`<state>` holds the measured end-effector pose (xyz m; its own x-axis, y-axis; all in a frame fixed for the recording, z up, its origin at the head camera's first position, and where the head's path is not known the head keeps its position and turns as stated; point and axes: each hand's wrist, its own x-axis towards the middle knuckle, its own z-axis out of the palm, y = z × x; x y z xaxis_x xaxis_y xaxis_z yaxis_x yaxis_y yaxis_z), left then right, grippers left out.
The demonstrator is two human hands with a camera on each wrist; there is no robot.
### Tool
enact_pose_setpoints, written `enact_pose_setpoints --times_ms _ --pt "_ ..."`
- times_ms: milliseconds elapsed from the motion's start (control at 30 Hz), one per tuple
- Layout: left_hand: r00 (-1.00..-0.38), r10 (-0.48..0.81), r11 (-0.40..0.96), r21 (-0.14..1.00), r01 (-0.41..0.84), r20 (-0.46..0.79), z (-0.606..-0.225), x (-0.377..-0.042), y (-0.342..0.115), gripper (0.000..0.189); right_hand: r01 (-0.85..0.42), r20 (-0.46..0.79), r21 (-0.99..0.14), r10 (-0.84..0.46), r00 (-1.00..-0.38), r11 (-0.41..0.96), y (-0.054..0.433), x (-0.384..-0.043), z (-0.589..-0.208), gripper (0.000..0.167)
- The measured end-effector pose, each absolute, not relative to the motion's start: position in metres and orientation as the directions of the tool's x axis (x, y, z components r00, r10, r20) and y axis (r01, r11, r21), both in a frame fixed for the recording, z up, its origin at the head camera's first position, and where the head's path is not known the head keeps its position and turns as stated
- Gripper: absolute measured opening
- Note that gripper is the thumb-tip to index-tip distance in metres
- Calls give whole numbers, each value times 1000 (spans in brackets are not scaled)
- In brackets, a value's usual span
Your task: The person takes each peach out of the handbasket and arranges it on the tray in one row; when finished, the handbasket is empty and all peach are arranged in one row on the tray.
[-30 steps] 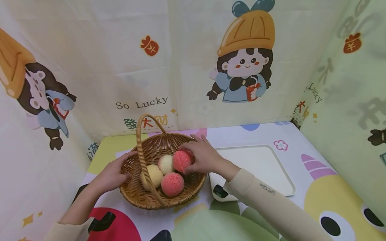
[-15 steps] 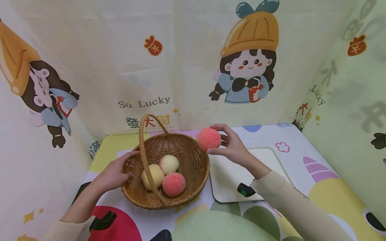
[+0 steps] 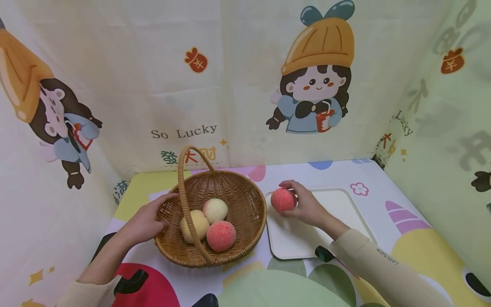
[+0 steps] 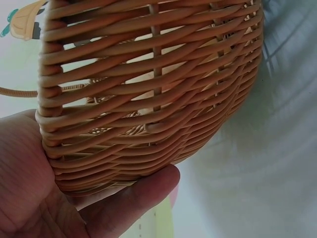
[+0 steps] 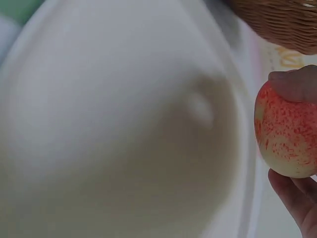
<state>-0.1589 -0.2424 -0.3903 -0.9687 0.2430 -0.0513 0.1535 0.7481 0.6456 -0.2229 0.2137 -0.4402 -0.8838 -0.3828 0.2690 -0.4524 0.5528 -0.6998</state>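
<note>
My right hand (image 3: pixel 308 209) pinches a red-and-cream peach (image 3: pixel 283 200) between thumb and fingers, over the left part of a white tray (image 3: pixel 295 241). The right wrist view shows that peach (image 5: pixel 285 131) near the tray's rim, with a shadow falling on the tray. On the left, my left hand (image 3: pixel 143 221) grips the rim of a brown wicker basket (image 3: pixel 243 202); from the left wrist view, a finger lies along its woven outside (image 4: pixel 148 99). Inside the basket sit a red peach (image 3: pixel 221 236), a pale cream peach (image 3: pixel 215 210) and a yellowish peach (image 3: pixel 194 226) partly behind the handle.
The basket's tall arched handle (image 3: pixel 182 183) rises across its left side. Basket and tray stand side by side on a patterned tablecloth (image 3: pixel 399 187), with printed cloth walls (image 3: pixel 245 85) behind and at both sides.
My right hand has lifted the red peach out of the basket, carried it right past the rim and lowered it over the tray. The left hand stays on the basket.
</note>
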Motion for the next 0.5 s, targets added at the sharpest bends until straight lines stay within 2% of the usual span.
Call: enact_pose_setpoints --times_ms 100,200,367,500 --pt "-969 243 750 644 155 -49 -390 -159 -242 72 -483 261 -575 -411 -873 661 210 -218 -448 82" --pt "-969 243 752 640 158 -46 -390 -159 -242 72 -466 232 -496 -405 -884 733 204 -212 -453 82" --pt "-968 249 751 640 166 -42 -389 -158 -243 72 -441 221 -462 -381 -898 770 199 -208 -453 83" --pt "-967 253 752 637 170 -40 -390 -159 -243 72 -448 179 -462 -414 -893 766 204 -205 -452 85"
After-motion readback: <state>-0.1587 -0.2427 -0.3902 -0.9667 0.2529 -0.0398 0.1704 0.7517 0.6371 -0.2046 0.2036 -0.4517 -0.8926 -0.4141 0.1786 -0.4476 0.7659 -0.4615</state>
